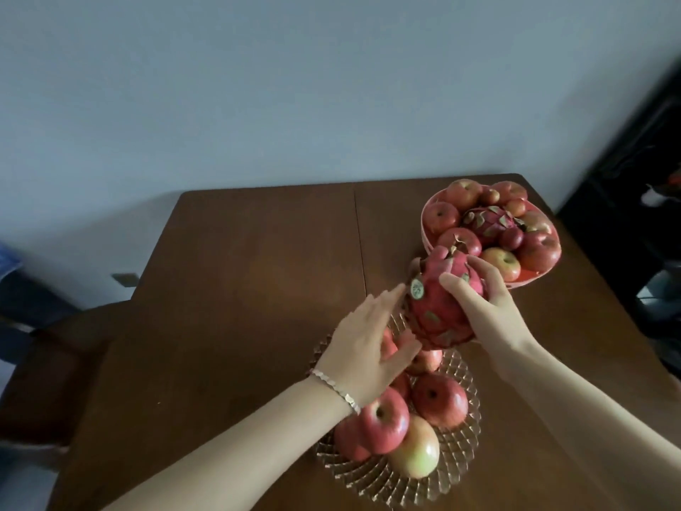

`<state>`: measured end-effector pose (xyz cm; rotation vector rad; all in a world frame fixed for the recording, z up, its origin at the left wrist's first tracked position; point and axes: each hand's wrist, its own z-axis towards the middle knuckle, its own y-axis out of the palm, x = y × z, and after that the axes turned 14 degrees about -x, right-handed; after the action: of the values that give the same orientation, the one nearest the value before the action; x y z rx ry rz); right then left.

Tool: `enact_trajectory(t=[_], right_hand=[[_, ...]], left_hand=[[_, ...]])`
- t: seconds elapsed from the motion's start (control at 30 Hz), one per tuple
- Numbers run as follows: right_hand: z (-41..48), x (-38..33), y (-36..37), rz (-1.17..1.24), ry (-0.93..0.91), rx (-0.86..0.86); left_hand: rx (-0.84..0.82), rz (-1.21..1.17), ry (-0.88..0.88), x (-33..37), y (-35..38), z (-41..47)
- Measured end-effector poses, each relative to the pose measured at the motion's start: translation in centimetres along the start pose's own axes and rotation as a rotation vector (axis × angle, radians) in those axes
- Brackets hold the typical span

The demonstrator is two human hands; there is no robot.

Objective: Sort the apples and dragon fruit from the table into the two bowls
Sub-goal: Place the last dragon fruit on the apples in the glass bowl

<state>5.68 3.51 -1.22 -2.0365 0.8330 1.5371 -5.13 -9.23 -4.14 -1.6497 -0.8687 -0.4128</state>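
A pink dragon fruit (435,307) with a round sticker hangs over the far end of the clear glass bowl (460,459). My right hand (482,311) grips it from the right. My left hand (365,341) touches its left side, fingers spread. Several red apples (438,400) and one greenish apple lie in the glass bowl. The pink bowl (427,241) at the back right holds several apples (442,217) and a second dragon fruit (490,221).
Both bowls stand on a brown wooden table (258,289) against a pale wall. A dark chair (55,363) is at the table's left side. Dark furniture (641,178) stands at the right.
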Motion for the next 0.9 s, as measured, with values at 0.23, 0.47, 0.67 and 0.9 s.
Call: enact_trajectory(t=[0.23, 0.47, 0.67, 0.9], right_hand=[[-4.0, 4.3, -2.3, -0.344, 0.153, -0.048], [-3.4, 7.2, 0.1, -0.714, 0.240, -0.198], [-0.8, 6.2, -1.3, -0.727, 0.424, -0.432], [-0.9, 5.7, -1.6, -0.444, 0.417, -0.429]], left_hand=[[-0.165, 0.449, -0.214, -2.6, 5.6, -2.3], [-0.159, 0.356, -0.204, -2.8, 5.8, -2.4], [-0.110, 0.322, -0.093, -4.3, 5.9, -2.7], [-0.135, 0.097, -0.194, -4.0, 5.6, -3.0]])
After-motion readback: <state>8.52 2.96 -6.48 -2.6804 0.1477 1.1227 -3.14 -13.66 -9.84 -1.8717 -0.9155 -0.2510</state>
